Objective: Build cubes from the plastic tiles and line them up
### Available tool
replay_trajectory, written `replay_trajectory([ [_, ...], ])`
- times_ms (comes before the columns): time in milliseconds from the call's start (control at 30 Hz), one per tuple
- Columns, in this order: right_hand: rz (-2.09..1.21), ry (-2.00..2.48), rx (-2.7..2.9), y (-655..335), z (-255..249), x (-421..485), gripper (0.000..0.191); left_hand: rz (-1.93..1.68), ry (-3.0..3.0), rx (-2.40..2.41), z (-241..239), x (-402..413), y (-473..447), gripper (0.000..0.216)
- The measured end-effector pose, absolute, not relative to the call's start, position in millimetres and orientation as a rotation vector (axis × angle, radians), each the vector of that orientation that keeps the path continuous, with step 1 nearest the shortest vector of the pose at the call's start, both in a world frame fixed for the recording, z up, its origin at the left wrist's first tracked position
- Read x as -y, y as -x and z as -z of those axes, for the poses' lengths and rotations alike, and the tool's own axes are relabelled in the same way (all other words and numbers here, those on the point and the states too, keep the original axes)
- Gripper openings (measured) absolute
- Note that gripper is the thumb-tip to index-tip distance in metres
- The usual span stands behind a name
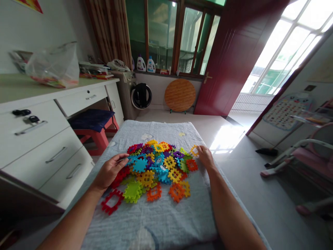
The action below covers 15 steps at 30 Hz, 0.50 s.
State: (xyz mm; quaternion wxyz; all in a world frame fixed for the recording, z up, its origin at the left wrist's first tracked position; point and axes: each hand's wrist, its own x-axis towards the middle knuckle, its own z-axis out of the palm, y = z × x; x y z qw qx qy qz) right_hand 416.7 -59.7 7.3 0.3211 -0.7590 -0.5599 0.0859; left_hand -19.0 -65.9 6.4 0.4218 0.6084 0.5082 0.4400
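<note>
A loose heap of plastic interlocking tiles with notched edges lies on a cloth-covered surface (182, 218). At the heap's left side, my left hand (111, 171) has thumb and fingers closed at the edge of a blue tile (134, 158). My right hand (206, 157) pinches a yellow window-frame tile (194, 150) at the right edge. Close to my left forearm is a red square-frame tile (112, 201), beside a solid green tile (133, 191). Orange tiles (177, 192) lie along the near side. Many tiles overlap, so those underneath are partly hidden.
On the left stand a white desk (62, 156) with drawers, a plastic bag (54, 67) on it, and a stool (91, 121). Beyond are a washing machine (128, 93), a round wooden tabletop (180, 94) and a red door (234, 52). A pink chair (309, 156) is at right.
</note>
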Motion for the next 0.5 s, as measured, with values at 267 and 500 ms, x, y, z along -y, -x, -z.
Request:
replay_trajectory([
  [267, -0.069, 2.292, 1.477, -413.8, -3.2, 63.5, 0.055, -1.092, -1.633, -1.369, -3.8, 63.0, 24.4, 0.058],
  [500, -0.026, 2.198, 1.548, -414.9, 1.1, 61.5, 0.05, -1.049, -1.84, -1.447, -7.9, 65.8, 24.2, 0.057],
])
